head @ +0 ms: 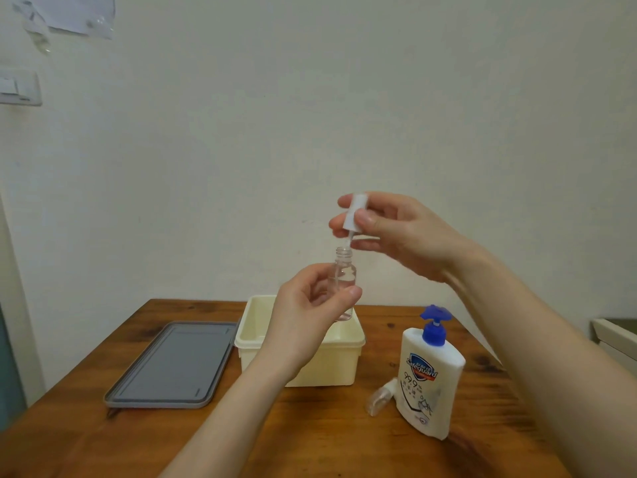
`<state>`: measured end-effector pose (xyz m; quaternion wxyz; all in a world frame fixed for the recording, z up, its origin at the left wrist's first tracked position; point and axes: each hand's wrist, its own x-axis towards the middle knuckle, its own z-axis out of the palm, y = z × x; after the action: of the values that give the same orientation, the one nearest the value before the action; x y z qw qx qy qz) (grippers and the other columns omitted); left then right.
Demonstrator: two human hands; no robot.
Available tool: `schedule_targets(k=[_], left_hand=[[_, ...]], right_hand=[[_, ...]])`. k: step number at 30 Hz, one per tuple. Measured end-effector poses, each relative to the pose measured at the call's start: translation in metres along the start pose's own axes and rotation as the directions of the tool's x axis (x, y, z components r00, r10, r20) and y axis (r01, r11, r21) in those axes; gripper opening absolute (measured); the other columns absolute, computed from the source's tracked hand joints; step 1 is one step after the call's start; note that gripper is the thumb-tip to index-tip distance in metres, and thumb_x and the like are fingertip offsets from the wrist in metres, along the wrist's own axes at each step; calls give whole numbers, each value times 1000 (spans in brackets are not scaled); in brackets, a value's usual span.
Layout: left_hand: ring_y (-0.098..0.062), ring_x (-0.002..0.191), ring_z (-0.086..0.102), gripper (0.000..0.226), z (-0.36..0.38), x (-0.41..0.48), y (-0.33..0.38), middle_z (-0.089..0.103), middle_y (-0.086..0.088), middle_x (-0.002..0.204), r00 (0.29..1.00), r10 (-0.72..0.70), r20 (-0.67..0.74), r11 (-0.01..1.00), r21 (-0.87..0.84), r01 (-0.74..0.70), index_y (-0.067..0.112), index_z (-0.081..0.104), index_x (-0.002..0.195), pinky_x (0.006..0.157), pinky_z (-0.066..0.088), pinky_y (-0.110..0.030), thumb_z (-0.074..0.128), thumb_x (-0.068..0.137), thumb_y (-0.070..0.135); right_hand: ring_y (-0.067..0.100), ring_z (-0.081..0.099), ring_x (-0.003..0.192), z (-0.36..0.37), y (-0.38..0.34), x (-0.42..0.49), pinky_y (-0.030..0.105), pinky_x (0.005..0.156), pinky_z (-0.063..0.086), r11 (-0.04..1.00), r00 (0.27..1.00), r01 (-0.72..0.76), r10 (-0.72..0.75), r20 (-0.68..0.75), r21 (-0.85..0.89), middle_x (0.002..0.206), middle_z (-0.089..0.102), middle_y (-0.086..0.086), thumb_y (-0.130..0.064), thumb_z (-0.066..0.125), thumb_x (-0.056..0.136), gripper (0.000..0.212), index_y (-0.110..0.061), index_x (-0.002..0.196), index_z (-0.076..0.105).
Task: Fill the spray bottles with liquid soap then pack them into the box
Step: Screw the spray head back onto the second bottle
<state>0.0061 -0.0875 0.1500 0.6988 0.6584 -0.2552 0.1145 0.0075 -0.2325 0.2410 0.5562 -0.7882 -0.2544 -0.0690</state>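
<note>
Left grip [303, 305] grasps the spray bottle [344, 276] upright, raised over the box [331, 367]; some clear liquid shows inside. Right grip [389, 232] pinches the white spray head [355, 212], with the tip of its dip tube [349, 238] at the open neck.

Risk: a tilted head could catch the tube on the rim and bend it, or cross the threads and cause a leak. A soap-slick bottle (fill level hard to read) could slip from the fingers.

Second spray bottle [381, 396] lies on the counter [310, 436] beside the soap dispenser [427, 374].
</note>
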Motion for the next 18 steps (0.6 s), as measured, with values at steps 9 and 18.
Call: schedule_targets(k=[9, 18], left_hand=[[-9, 84, 67, 32, 0, 2, -2, 70, 3, 90, 1000, 5, -10, 1000, -2, -5, 15, 62, 109, 65, 55, -18, 68, 78, 14], [-11, 81, 66, 24, -1, 0, -5, 69, 5, 85, 1000, 22, -20, 1000, -6, -22, 21, 62, 99, 64, 57, -20, 69, 78, 12]], right_hand=[[6, 63, 104, 6, -1, -4, 29, 96, 47, 972, 999, 1, 8, 39, -233, 100, 68, -8, -17, 49, 94, 27, -17, 121, 51], [2, 65, 95, 12, 10, -6, 21, 90, 50, 979, 999, -17, 27, 43, -204, 99, 69, -6, -15, 51, 94, 24, -16, 118, 53]])
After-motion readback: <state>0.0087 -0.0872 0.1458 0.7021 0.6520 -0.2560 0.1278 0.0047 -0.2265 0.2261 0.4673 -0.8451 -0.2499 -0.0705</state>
